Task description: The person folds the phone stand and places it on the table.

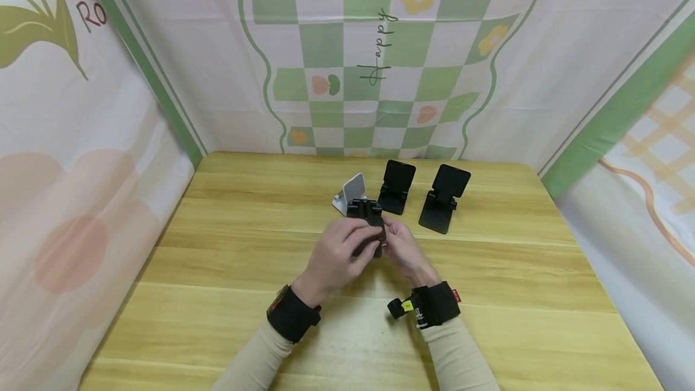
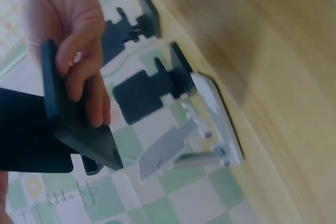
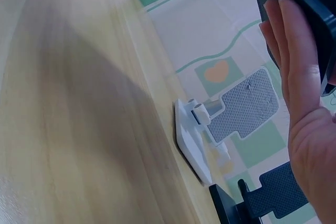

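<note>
A black folding phone stand (image 1: 365, 207) is held up between both hands above the table. My left hand (image 1: 335, 253) pinches one side of it, thumb and fingers bent over its plate. On the other side my right hand (image 1: 404, 249) grips the stand, its fingers (image 2: 79, 51) wrapped over the edge of the thick base (image 2: 79, 119) in the left wrist view. A thinner plate (image 2: 31, 129) angles away from that base. Just beyond the hands stands a white phone stand (image 1: 354, 189), unfolded, partly hidden by the held one in the head view.
Two more black phone stands, one in the middle (image 1: 398, 180) and one on the right (image 1: 445, 192), stand unfolded toward the back of the wooden table (image 1: 228, 246). A patterned cloth (image 1: 326, 47) hangs behind the table's far edge, with cloth on both sides too.
</note>
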The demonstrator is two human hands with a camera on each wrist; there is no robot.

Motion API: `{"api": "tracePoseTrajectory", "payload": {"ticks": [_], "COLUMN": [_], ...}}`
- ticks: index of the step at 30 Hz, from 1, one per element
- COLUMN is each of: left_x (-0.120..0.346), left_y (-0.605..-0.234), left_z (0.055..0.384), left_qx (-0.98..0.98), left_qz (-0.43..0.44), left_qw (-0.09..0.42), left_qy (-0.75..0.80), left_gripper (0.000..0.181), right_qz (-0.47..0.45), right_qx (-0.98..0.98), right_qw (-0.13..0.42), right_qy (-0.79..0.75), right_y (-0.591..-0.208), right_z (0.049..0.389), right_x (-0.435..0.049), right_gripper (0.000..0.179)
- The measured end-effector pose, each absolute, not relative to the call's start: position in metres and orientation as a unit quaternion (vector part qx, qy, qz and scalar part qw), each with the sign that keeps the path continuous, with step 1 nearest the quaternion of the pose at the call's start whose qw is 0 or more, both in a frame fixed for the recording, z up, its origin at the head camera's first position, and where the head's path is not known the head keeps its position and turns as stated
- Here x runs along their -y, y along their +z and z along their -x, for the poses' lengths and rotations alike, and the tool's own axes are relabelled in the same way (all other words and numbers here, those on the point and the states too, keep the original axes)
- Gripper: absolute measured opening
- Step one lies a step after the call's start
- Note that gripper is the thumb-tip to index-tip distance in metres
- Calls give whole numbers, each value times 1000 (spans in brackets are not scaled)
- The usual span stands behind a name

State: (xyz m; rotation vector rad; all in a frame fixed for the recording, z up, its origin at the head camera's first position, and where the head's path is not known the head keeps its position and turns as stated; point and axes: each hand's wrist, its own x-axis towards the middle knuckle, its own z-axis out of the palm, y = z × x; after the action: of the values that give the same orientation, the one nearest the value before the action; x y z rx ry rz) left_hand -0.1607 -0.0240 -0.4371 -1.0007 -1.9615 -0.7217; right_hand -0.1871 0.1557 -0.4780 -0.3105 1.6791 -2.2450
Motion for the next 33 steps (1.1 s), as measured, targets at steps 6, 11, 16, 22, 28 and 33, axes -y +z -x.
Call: {"api": "tracePoseTrajectory", "payload": {"ticks": [6, 11, 16, 22, 28, 33], "left_x": [33, 40, 43, 45, 46, 45], "left_y": [-437, -443, -448, -450, -450, -450], "left_z": [170, 175, 178, 179, 179, 180], "left_qx": [730, 721, 675, 621, 602, 613], "left_qz": [239, 64, -9, -15, -5, -5], "left_qw": [328, 116, -50, -133, -181, -195], "left_qy": [-549, -680, -736, -772, -778, -766], "left_gripper": [31, 42, 55, 55, 60, 58], "right_qz": [93, 87, 91, 97, 104, 105], "right_qx": [-571, -569, -573, -579, -587, -588], "right_qw": [163, 167, 167, 158, 150, 151], "right_qy": [-799, -800, -797, -794, -789, -788], "right_y": [-477, -477, -477, -477, -480, -481], "right_z": [188, 188, 187, 187, 188, 189], "right_x": [-158, -160, -159, -159, -159, -159], "right_gripper": [55, 55, 55, 56, 58, 59]}}
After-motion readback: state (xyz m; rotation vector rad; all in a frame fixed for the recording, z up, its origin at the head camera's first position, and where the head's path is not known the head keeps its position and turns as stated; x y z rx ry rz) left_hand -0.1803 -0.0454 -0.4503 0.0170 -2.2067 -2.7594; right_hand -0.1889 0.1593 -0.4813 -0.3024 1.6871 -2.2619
